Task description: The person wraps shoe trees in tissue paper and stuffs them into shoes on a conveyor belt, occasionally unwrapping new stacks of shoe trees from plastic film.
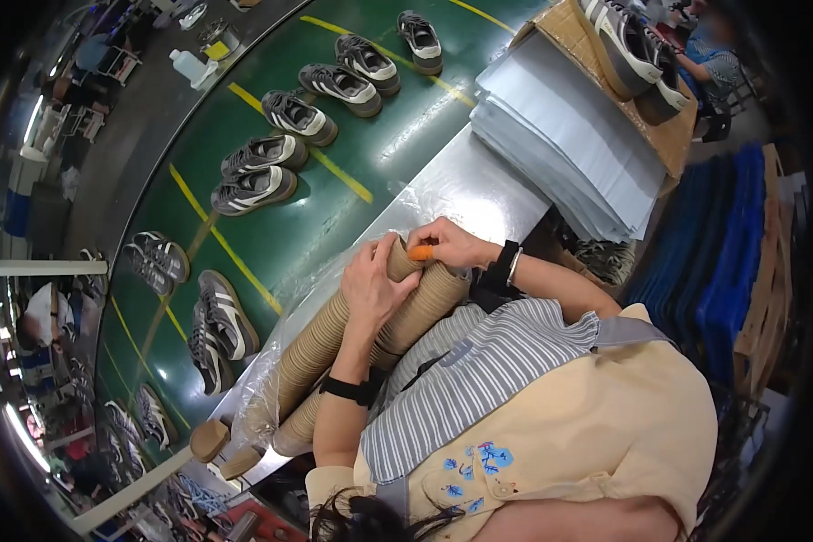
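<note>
Two long stacks of nested brown cardboard-like pieces lie slantwise before me, a far stack (312,352) partly in clear plastic film (271,366) and a near stack (420,312). My left hand (375,278) curls over the upper end of the far stack, fingers bent round its top pieces. Close beside it, my right hand (447,246) has its fingers pinched at the same end, at the rim of the top piece. An orange finger cover (421,253) sits on one right finger. The fingertips' exact grip is partly hidden.
Beyond the metal ledge (443,185), a green conveyor belt (370,163) with yellow lines carries several grey-and-white sneakers (300,117). A stack of pale paper sheets (565,135) and a cardboard box (668,135) with shoes stand at right. Blue trays (709,244) are farther right.
</note>
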`<state>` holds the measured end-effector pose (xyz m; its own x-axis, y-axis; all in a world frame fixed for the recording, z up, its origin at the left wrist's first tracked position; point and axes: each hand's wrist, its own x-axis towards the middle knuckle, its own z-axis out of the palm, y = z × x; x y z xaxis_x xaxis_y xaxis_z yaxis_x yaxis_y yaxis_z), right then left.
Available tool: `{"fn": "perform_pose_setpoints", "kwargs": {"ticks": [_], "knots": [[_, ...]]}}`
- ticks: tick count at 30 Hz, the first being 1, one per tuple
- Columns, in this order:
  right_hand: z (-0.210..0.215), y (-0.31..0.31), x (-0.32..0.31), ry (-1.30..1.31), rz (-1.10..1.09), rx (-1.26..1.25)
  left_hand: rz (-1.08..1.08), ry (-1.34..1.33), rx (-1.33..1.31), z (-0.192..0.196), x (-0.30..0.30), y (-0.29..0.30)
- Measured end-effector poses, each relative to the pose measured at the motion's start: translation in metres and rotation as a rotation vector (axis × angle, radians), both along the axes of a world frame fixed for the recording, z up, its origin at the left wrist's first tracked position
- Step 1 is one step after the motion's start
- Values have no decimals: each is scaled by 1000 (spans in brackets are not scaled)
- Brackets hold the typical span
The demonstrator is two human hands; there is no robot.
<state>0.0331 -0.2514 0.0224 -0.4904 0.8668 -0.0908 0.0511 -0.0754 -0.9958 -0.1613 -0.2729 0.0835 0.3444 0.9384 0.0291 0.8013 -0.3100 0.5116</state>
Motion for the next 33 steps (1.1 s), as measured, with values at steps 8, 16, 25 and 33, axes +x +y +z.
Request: {"fn": "perform_pose_setpoints", "kwargs": {"ticks": [8, 16, 25, 33], "knots": [[9, 0, -2, 65, 1, -50, -17, -21, 67, -2, -5, 5], [-29, -3, 26, 258, -244, -119, 1, -61, 57, -3, -4, 9], [113, 57, 109, 518, 69, 142, -243, -782, -299, 51, 44, 86], [42, 96, 300, -889, -478, 917, -43, -1284, -811, 40, 145, 110]]}}
